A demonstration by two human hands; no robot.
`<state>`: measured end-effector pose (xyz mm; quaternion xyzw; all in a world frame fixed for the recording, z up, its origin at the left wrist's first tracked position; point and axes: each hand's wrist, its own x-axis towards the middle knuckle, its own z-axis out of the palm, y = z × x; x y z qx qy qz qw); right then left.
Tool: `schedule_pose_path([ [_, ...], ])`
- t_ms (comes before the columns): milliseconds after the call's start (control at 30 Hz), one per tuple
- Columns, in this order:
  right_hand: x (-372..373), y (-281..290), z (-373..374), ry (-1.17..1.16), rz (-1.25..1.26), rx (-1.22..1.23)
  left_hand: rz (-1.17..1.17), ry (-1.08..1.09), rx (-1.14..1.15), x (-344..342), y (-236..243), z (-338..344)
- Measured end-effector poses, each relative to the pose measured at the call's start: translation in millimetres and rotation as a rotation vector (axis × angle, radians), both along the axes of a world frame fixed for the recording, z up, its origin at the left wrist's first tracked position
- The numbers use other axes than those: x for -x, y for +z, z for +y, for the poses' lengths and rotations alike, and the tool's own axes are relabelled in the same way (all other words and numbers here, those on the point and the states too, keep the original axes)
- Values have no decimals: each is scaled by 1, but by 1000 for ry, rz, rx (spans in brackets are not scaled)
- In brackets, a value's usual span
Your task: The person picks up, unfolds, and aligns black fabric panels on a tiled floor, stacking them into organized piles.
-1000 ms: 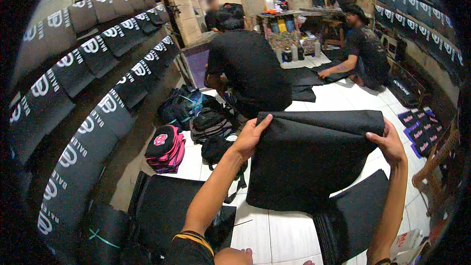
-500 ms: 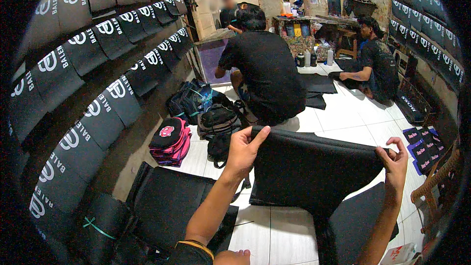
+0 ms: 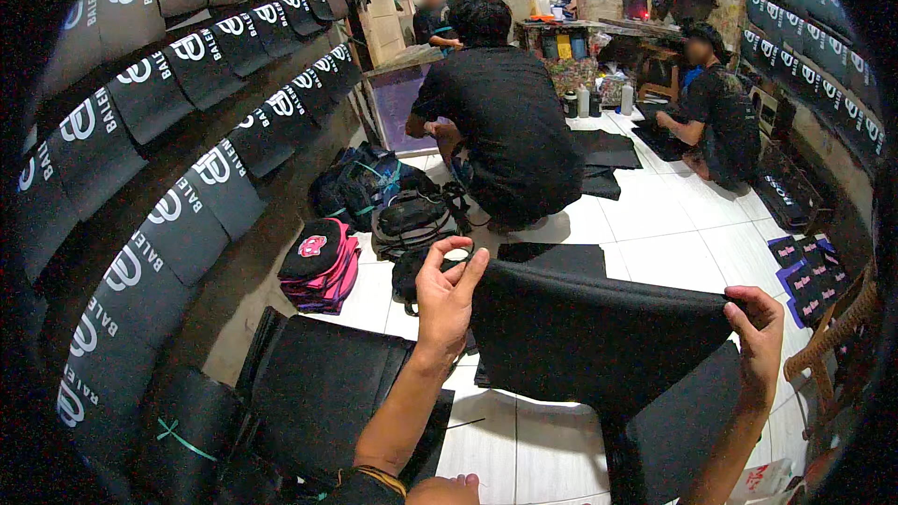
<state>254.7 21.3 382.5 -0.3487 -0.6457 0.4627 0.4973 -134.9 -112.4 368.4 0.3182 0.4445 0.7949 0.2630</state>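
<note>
A large black fabric sheet (image 3: 589, 337) is stretched between my hands, drooping over a stack of black sheets (image 3: 683, 416) at lower right. My left hand (image 3: 444, 304) is at its upper left corner, thumb and fingers closed on the edge. The upper right corner is pinched in my right hand (image 3: 753, 327). Another dark piece (image 3: 552, 252) shows just beyond the held edge; whether it is separate I cannot tell. At lower left lie more black sheets (image 3: 323, 374) and a dark roll (image 3: 187, 425) tied with green cord.
Three co-workers sit or crouch ahead: a black-shirted back (image 3: 500, 140), a seated person (image 3: 720, 131), another (image 3: 435, 28) behind. Printed panels hang on both walls (image 3: 196, 206). Bags (image 3: 393, 224), pink-black pieces (image 3: 313, 271) and small purple-black pieces (image 3: 809, 276) lie around. A wooden chair (image 3: 832, 346) stands right.
The held sheet's top edge has dropped and my left hand has shifted down and left. My right hand has moved lower. The co-worker on the right has changed arm position.
</note>
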Motion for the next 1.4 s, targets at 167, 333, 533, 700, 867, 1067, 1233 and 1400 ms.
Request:
schedule_pose_path([
  [167, -5, -7, 7, -20, -55, -23, 58, 12, 49, 1, -1, -6],
  [333, -1, -11, 6, -4, -24, 9, 254, 72, 95, 3, -3, -10],
  [533, -8, -20, 14, -29, -42, 8, 172, -108, 149, -6, 2, -15],
  [700, -9, -23, 13, -71, -49, -2, 188, -353, 214, -7, -1, -17],
  [867, 2, -22, 8, -75, -48, -24, 252, -275, 170, -9, -10, -17],
  [1067, 12, -14, -1, -103, -86, -29, 363, -226, 220, -14, -10, -22],
  [1233, 13, -14, -3, -84, -95, -25, 374, -236, 250, -12, -8, -25],
  [1400, 14, -25, 0, -93, 15, 135, 399, -242, 208, -9, -7, -28],
])
